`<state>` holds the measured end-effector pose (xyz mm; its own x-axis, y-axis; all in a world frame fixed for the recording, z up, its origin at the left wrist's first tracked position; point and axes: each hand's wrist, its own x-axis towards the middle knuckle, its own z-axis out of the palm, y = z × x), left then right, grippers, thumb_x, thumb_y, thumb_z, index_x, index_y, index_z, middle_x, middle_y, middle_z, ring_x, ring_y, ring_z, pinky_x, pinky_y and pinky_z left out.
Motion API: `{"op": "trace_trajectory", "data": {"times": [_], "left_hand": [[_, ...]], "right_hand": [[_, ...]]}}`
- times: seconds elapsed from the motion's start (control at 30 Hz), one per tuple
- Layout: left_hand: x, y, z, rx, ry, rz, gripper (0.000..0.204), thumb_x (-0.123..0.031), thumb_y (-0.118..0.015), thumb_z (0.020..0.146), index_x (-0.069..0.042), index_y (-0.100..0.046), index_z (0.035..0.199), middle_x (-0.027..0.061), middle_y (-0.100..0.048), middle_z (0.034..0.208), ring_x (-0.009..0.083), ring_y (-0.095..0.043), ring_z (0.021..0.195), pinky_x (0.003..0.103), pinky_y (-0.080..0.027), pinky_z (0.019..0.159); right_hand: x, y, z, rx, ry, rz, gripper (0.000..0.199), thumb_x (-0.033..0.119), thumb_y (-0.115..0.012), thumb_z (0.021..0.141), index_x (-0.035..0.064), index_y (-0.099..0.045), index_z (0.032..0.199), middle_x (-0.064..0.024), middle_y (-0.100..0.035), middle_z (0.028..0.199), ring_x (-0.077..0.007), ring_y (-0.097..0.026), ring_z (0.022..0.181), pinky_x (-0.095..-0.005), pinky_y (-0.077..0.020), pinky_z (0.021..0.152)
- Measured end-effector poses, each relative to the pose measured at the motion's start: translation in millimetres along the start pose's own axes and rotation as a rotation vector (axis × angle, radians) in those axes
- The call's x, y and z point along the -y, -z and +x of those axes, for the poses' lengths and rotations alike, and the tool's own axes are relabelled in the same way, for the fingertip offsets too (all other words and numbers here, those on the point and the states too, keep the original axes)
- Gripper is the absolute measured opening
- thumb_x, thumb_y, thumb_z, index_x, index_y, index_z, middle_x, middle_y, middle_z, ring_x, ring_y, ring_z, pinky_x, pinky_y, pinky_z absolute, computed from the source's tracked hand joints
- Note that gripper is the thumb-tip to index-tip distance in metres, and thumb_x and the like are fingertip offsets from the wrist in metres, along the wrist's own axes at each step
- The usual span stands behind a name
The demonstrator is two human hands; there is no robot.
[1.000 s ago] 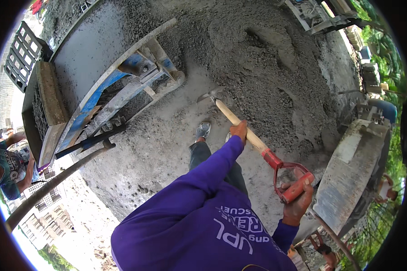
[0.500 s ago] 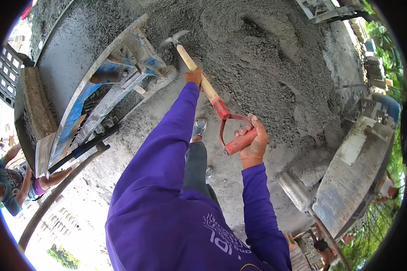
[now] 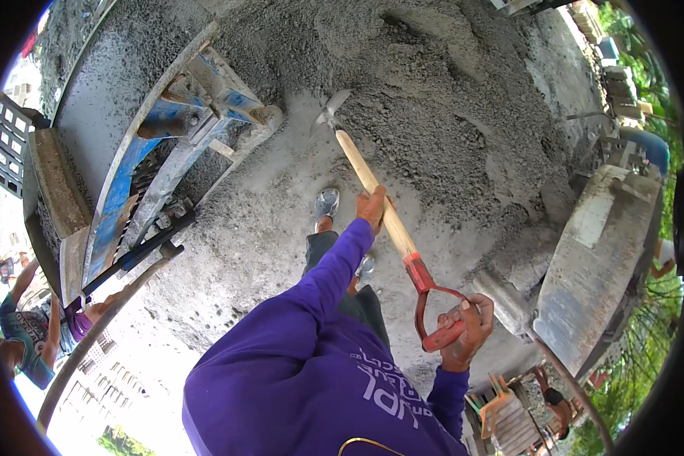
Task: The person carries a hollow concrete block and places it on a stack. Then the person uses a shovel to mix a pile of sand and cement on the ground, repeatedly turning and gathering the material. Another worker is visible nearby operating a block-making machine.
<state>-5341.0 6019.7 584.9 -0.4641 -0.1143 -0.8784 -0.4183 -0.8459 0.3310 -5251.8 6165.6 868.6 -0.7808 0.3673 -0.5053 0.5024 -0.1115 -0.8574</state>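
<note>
1. Right hand [image 3: 467, 328], nearest the camera: fingers curled tight around the red D-shaped grip [image 3: 437, 319] at the top end of the shovel [image 3: 380, 209], palm on the crossbar.
2. Left hand [image 3: 372, 209], further up: fingers wrapped around the wooden shaft [image 3: 368, 182] about midway along, purple sleeve [image 3: 323, 281] stretched toward it.
3. Shovel runs diagonally from the lower right up to the upper left. Its metal blade [image 3: 328, 112] is at the foot of the grey cement mix heap [image 3: 448, 99], edge-on; whether it touches the ground cannot be told.
4. Below the shaft: the person's grey shoe [image 3: 326, 204] on the wet, mix-strewn ground [image 3: 243, 228], a second shoe partly hidden by the arm.
5. Left of the blade: a blue-framed, mortar-caked mixer chute [image 3: 167, 152] tilted against the heap's edge, black bars at its lower end.
6. Right: a large grey mixer drum [image 3: 593, 281], crusted with cement, well apart from the shovel.
7. Far left rim: another person [image 3: 23, 334] in a teal top, arms raised.
</note>
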Motion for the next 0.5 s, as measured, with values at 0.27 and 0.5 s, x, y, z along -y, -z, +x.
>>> {"op": "trace_trajectory", "data": {"times": [0.27, 0.5], "left_hand": [[47.7, 42.1, 34.5, 0.007, -0.174, 0.319, 0.029, -0.021, -0.059, 0.081, 0.005, -0.05, 0.091, 0.0123, -0.057, 0.064, 0.0234, -0.058, 0.048, 0.037, -0.048, 0.041], [152.5, 53.7, -46.1, -0.2, -0.146, 0.406, 0.031, -0.019, -0.062, 0.079, 0.008, -0.051, 0.089, 0.0125, -0.058, 0.065, 0.0237, -0.057, 0.047, 0.037, -0.048, 0.041]], "right_hand": [[-98.7, 65.6, 9.0, 0.012, -0.121, 0.242, 0.017, 0.009, -0.058, 0.081, 0.0027, -0.049, 0.093, -0.0052, -0.048, 0.056, -0.0144, -0.047, 0.044, -0.0319, -0.0446, 0.047], [-116.9, 165.4, -17.1, -0.064, -0.221, 0.219, 0.013, 0.007, -0.057, 0.08, 0.0042, -0.048, 0.088, -0.0047, -0.048, 0.057, -0.0145, -0.047, 0.044, -0.0324, -0.0458, 0.044]]}}
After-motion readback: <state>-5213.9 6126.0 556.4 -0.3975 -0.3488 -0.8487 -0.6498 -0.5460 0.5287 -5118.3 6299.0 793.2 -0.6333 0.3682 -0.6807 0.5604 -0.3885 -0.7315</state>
